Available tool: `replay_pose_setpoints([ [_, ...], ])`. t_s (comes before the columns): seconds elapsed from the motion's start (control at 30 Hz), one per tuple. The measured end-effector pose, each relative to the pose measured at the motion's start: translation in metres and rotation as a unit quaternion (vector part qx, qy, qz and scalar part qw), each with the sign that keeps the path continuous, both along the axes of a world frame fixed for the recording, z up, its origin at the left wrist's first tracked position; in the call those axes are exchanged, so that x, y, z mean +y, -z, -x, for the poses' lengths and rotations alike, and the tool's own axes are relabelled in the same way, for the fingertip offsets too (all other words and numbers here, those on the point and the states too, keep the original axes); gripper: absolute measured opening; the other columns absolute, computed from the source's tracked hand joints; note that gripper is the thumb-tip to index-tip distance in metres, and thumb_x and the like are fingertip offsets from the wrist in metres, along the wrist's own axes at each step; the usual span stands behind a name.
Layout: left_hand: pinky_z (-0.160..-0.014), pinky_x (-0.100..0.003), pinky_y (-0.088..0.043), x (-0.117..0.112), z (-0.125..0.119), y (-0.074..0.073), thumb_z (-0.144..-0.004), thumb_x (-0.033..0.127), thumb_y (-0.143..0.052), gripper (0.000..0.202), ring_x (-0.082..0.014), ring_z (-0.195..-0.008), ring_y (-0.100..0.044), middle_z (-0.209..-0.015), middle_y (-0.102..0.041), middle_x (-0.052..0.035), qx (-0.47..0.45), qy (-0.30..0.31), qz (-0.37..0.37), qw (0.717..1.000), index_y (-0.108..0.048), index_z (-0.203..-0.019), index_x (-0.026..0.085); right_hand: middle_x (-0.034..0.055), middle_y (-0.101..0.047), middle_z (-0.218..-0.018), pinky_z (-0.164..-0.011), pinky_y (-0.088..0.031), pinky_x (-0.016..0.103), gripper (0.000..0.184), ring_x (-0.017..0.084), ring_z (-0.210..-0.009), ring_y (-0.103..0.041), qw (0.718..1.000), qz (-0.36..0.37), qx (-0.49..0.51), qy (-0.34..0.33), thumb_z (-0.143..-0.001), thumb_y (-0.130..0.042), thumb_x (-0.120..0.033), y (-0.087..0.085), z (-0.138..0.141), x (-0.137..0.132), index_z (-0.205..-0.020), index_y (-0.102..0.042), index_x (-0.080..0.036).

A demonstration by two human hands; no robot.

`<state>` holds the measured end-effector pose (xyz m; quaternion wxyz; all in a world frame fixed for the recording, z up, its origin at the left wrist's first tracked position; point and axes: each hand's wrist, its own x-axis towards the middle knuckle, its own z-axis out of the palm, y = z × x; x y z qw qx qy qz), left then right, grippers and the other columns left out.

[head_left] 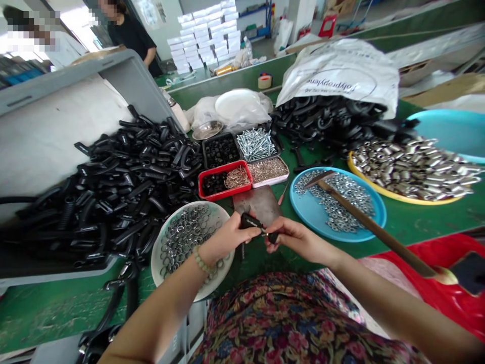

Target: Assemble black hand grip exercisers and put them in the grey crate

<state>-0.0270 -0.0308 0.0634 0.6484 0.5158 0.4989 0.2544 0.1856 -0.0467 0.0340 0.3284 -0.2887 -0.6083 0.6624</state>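
Black plastic fitting (250, 221), closed in left hand (226, 236), right hand (299, 240) seemingly pinching its end

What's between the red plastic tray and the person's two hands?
The head view shows a flat dark metal plate between the red plastic tray and the left hand and right hand, which hold a black plastic piece.

**Black plastic part held above the worktop**

A black plastic part (250, 221) is gripped by the left hand (227, 236) and the right hand (299, 241) above the near edge of the green worktop (49, 313), lying roughly level. A small metal piece (264, 233) is seen at its middle (too small to identify).
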Motion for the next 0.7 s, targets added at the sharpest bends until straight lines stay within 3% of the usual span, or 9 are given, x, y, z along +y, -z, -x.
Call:
replay_pose_setpoints([
  [0.07,-0.055,-0.022,-0.036,-0.001,0.002,0.002,-0.075,0.03,-0.068,0.036,-0.0091,-0.058,-0.047,-0.065,-0.053,0.0053,-0.016,0.015,-0.021,1.0,-0.047,-0.1,0.017,0.0038,-0.066,-0.091,-0.074,-0.056,0.031,0.017,0.013,-0.079,-0.068,0.996,0.068,0.058,-0.011,-0.091,-0.052,-0.03,-0.001,0.003,0.0,-0.102,-0.052,-0.016],
  [0.3,-0.077,-0.03,-0.045,-0.007,-0.005,0.004,-0.067,0.031,-0.077,0.043,-0.0177,-0.084,-0.059,-0.089,-0.063,-0.0041,-0.041,0.055,-0.06,0.996,-0.052,-0.098,0.015,0.0018,-0.068,-0.082,-0.064,-0.054,0.026,0.036,0.012,-0.068,-0.069,0.975,0.169,0.137,-0.032,-0.085,-0.064,-0.03,-0.001,0.006,0.003,-0.109,-0.038,-0.02],
  [0.57,-0.068,-0.026,-0.047,-0.015,-0.02,0.011,-0.073,0.024,-0.069,0.033,-0.0105,-0.065,-0.059,-0.079,-0.061,0.0034,-0.131,-0.109,-0.064,0.983,-0.045,-0.095,0.018,0.0005,-0.067,-0.08,-0.062,-0.054,0.026,0.038,0.013,-0.067,-0.069,0.97,0.193,0.149,0.011,-0.082,-0.067,-0.033,-0.004,0.016,0.004,-0.103,-0.037,-0.021],
  [0.7,-0.064,-0.024,-0.048,-0.016,-0.021,0.014,-0.076,0.027,-0.066,0.033,-0.0101,-0.064,-0.058,-0.077,-0.06,0.0034,-0.163,-0.106,-0.055,0.979,-0.045,-0.1,0.019,-0.0006,-0.068,-0.075,-0.058,-0.052,0.023,0.045,0.013,-0.063,-0.068,0.961,0.221,0.161,0.043,-0.079,-0.069,-0.038,-0.005,0.028,0.0,-0.104,-0.035,-0.022],
])
